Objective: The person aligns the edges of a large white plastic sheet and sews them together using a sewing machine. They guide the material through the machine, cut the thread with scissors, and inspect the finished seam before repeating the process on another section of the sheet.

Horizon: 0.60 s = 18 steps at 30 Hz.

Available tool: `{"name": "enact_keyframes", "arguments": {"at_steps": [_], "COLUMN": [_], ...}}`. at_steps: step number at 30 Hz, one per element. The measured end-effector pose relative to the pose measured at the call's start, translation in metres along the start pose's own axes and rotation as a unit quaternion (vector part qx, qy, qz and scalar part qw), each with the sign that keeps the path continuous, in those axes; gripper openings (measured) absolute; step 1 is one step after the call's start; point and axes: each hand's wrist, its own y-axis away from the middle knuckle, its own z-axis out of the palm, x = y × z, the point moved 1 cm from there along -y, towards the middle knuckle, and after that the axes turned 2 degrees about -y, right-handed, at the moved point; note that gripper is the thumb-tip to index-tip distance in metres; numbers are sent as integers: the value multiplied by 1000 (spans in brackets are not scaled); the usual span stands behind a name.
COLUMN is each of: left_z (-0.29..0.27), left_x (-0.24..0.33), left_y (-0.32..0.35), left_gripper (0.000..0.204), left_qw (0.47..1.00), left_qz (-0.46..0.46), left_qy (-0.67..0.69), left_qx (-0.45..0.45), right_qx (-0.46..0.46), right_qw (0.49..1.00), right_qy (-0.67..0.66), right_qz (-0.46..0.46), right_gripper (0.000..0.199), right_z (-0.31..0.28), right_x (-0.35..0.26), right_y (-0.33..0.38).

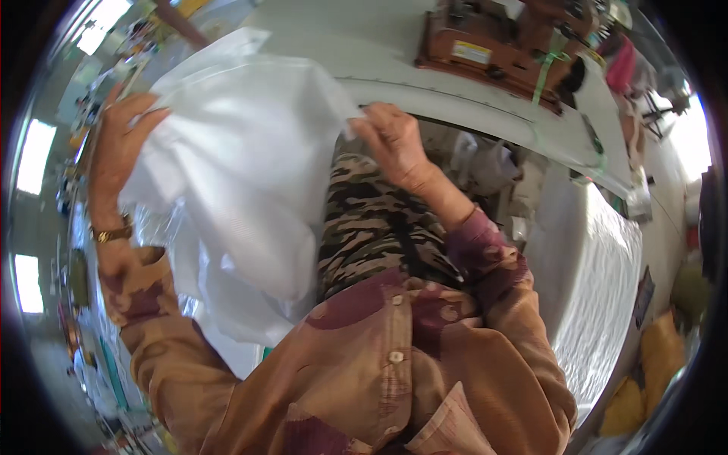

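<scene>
A piece of thin white woven-looking fabric (235, 152) hangs spread between my two hands, over my lap and the table's near edge. My left hand (121, 136) grips its left edge, thumb over the cloth; some fingers are hidden behind it. A watch (111, 231) is on that wrist. On the other side, my right hand (394, 148) pinches the fabric's right corner between thumb and curled fingers. Folds run down the fabric, and its lower part droops beside my left thigh. Whether it is a single sheet or a sack, I cannot tell.
A brown sewing machine (504, 49) stands on the pale work table (364, 45) at the far right, with a green cord (547, 68) tied to it. Shiny white stacked material (588, 265) is at my right. Yellow bundles (656, 356) lie on the floor beyond it.
</scene>
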Motion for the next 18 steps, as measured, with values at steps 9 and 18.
{"name": "enact_keyframes", "arguments": {"at_steps": [9,18], "left_z": [25,134], "left_x": [138,283], "left_y": [-14,-28], "left_gripper": [42,17], "left_qw": [965,875], "left_qz": [165,236], "left_qy": [16,414], "left_qx": [201,-86], "right_qx": [-51,58], "right_qw": [989,987], "right_qy": [93,63], "right_qz": [-104,137], "right_gripper": [27,14], "right_z": [-76,-139], "right_x": [-88,-16], "right_y": [-9,147]}}
